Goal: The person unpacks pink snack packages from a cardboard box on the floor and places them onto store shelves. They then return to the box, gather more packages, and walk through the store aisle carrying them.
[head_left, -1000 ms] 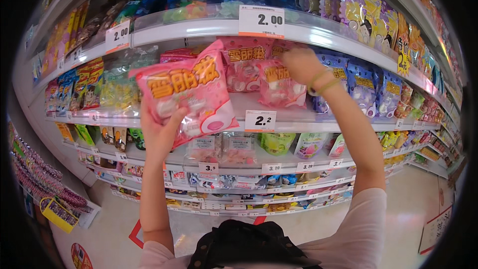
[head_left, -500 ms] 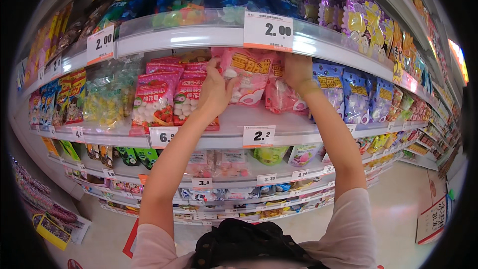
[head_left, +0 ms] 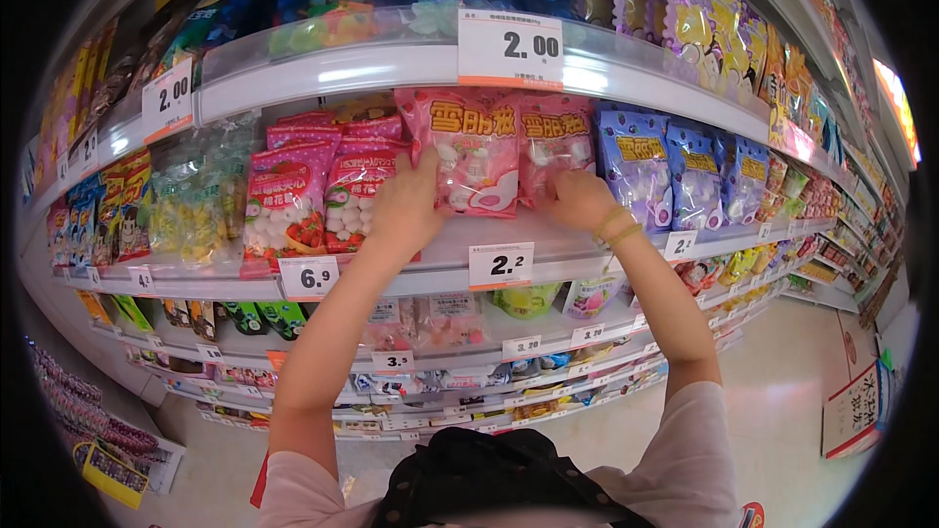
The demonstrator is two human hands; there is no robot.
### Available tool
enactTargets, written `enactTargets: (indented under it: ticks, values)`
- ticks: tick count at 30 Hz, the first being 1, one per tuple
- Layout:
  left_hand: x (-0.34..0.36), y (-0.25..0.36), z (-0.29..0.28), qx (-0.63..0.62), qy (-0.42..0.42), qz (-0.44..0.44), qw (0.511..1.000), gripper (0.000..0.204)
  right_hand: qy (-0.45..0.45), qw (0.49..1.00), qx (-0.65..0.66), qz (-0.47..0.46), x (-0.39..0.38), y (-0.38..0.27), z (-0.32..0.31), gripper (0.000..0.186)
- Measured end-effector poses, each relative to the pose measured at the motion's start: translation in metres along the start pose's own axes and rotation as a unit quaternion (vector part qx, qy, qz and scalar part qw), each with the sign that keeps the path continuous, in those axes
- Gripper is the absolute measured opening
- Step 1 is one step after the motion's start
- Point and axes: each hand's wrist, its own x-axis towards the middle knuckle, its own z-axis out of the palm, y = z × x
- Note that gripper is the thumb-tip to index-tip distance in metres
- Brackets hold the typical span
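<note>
Both hands are forward on a glossy white metal shelf [head_left: 440, 240]. My left hand [head_left: 411, 200] is at the left edge of a pink, pillow-shaped plastic bag with white sweets showing through its window [head_left: 476, 147], thumb toward its front face; the hand is fairly narrow, but I cannot tell whether it pinches the film, since some fingers are hidden. My right hand [head_left: 585, 201], fingers curled, meets the lower part of a second pink plastic bag [head_left: 558, 137] just beside the first; whether it grips or only presses, I cannot tell. Both bags are upright, printed faces outward, probably so the fronts read from the aisle. Soft film likely slumps unsupported, which would account for contact at an edge and low down. To their left are red-and-pink plastic bags with strawberry pictures [head_left: 284, 200]; to their right, violet-blue plastic bags [head_left: 634, 166], apparently grouped by colour. A white rectangular card with an orange strip [head_left: 501, 265] is fixed on the shelf front. Room: shop aisle, stocked tiers above and below, pale, smooth floor [head_left: 773, 362] reflecting light at lower right.
</note>
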Motion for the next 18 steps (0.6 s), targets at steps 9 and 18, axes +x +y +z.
enactTargets:
  ticks: [9,18]
  values:
    - [0.008,-0.002,0.02,0.092,0.032,-0.041,0.994,0.066,-0.072,0.997,-0.001,-0.04,0.003,-0.011,0.001,0.034]
    - [-0.009,0.033,-0.006,0.214,-0.02,-0.016,0.977,0.058,-0.132,0.99,0.034,-0.03,-0.004,-0.014,-0.001,0.038]
